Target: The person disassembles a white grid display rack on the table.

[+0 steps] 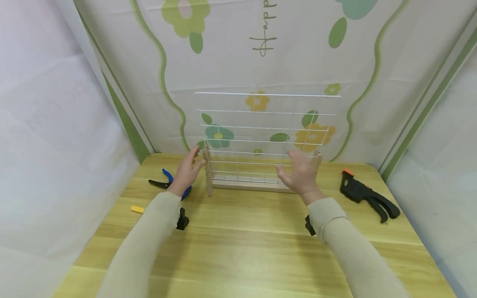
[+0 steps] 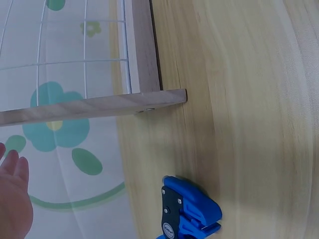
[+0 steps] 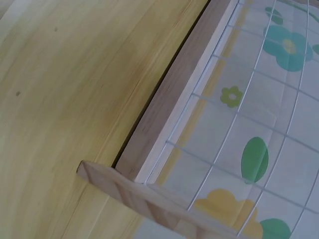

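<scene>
Hands flank a white wire grid [image 1: 266, 136] that stands upright near the back of the worktop [image 1: 246, 244], slotted into a wooden base [image 1: 253, 185] with a short wooden upright at each end, which is why it keeps its footing unaided. The left hand [image 1: 186, 171] sits just beside the left upright [image 1: 207, 167], fingers straight and loosely spread, holding nothing; whether the fingertips touch the wood cannot be told. The right hand [image 1: 299, 171] hovers before the right end of the grid, fingers likewise wide and relaxed, gripping nothing. Both palms face inward, as if bracketing the frame to steady it. Tools lie off to the sides, clear of the grid: blue pliers [image 1: 167, 182] behind the left wrist, a small yellow piece [image 1: 137, 209] near the left edge, and a black clamp [image 1: 367, 195] with an orange tip well to the right. The left wrist view shows the base corner [image 2: 164, 97] resting flat on the worktop with the pliers close by.
</scene>
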The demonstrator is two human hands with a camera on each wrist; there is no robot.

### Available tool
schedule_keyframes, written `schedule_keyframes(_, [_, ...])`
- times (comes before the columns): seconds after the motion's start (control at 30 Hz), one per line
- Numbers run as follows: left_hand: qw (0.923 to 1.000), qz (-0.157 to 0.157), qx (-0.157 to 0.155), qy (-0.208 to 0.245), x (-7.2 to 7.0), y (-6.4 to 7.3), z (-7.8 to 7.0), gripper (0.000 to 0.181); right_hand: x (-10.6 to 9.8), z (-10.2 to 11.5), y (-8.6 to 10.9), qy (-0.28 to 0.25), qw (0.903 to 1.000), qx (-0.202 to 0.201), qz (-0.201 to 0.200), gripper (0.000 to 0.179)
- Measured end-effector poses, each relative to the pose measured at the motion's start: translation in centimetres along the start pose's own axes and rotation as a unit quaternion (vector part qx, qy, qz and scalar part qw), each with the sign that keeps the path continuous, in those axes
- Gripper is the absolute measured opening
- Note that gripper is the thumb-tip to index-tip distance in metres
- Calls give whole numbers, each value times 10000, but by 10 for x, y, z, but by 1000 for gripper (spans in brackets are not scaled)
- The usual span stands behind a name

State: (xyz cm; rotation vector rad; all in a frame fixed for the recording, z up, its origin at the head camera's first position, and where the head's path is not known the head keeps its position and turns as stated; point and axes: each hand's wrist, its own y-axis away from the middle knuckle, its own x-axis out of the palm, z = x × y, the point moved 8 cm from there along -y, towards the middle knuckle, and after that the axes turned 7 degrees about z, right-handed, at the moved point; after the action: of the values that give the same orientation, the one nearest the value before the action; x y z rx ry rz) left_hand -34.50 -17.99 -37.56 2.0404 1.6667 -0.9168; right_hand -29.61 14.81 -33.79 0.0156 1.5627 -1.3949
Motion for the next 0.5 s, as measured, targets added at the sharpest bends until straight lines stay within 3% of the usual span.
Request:
schedule_keyframes(0.23, [9996, 6, -34, 283, 6, -10, 2, 60, 15, 8, -11, 189, 9982, 265, 498, 57])
schedule_keyframes(0.5, [9988, -27, 30, 492, 11, -17, 6, 60, 28, 13, -20, -81, 9979, 617, 175, 56])
